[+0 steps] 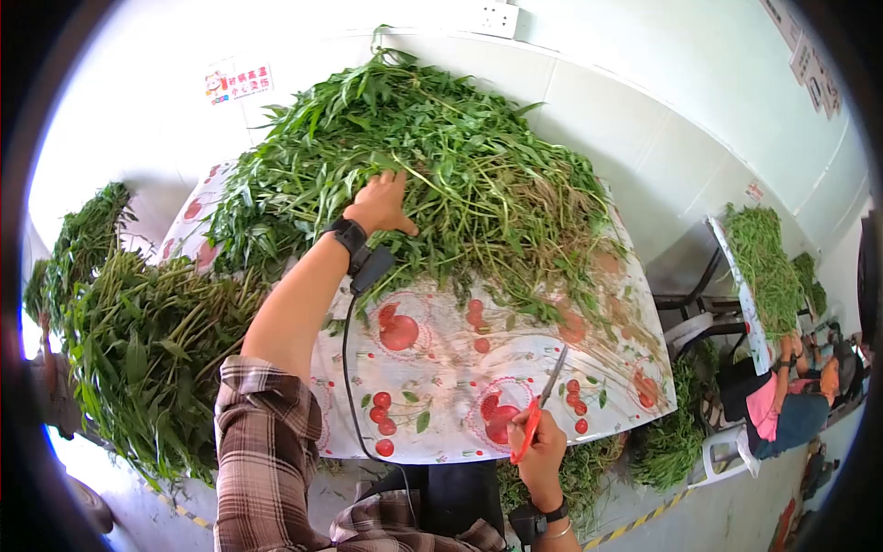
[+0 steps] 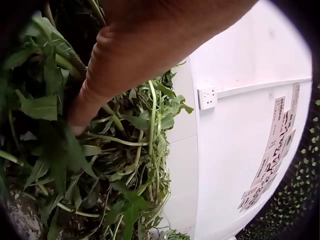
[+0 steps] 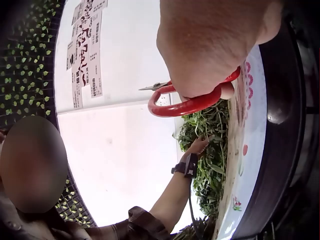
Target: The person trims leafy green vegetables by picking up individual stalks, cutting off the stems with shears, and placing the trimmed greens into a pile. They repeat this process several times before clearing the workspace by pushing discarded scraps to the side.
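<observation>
A large heap of leafy green stems [image 1: 432, 156] covers the back of the table. My left hand [image 1: 379, 204] reaches into it from the front, thumb spread apart from the fingers and no bundle gathered in the palm. In the left wrist view, a digit [image 2: 92, 95] of this hand goes down among leaves and stems, its tip partly hidden. My right hand [image 1: 543, 451] grips red-handled scissors [image 1: 528, 428] over the table's front edge, blades pointing away from me. In the right wrist view, a red handle loop [image 3: 175, 107] shows under the fingers.
A cherry-patterned cover [image 1: 441, 368] lies on the table, with dirt at its right. Another big pile of stems [image 1: 156, 359] stands at the left. Greens [image 1: 676, 442] lie on the floor at right, near a white stool [image 1: 727, 455] and a seated person [image 1: 782, 414]. A cable [image 1: 346, 368] hangs from my left wrist.
</observation>
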A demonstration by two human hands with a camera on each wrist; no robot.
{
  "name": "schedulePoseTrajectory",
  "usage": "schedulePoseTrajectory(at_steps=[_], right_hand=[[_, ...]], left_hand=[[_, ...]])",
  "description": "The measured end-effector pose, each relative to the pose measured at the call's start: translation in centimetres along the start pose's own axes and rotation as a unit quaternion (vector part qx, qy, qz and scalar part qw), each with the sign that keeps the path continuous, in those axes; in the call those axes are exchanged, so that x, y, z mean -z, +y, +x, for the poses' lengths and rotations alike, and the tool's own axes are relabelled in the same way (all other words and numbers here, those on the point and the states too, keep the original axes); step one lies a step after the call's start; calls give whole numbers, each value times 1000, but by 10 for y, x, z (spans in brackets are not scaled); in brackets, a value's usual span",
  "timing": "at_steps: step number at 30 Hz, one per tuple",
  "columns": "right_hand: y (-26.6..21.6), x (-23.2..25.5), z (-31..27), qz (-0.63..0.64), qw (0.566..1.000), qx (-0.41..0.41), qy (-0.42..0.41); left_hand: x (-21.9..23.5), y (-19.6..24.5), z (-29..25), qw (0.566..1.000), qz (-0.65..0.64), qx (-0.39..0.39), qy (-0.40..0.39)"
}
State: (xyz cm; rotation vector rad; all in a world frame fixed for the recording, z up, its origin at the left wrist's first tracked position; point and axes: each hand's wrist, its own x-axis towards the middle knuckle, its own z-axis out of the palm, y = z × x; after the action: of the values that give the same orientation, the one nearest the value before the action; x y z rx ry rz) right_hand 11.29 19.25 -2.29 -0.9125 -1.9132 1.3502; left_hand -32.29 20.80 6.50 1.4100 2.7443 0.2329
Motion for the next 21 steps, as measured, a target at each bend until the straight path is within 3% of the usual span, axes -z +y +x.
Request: schedulePoseTrajectory(at_steps=[11,14,21], right_hand=[[-6,0,0,3,1000,16,0],[-8,-1,1,-9,1000,29,2],[-13,-2,1,15,999,28,-3]], left_hand=[[6,7,-8,1000,-2,5,-23],[-4,1,-18,997,6,-60,49],[-17,9,-46,988,-20,-108,109]])
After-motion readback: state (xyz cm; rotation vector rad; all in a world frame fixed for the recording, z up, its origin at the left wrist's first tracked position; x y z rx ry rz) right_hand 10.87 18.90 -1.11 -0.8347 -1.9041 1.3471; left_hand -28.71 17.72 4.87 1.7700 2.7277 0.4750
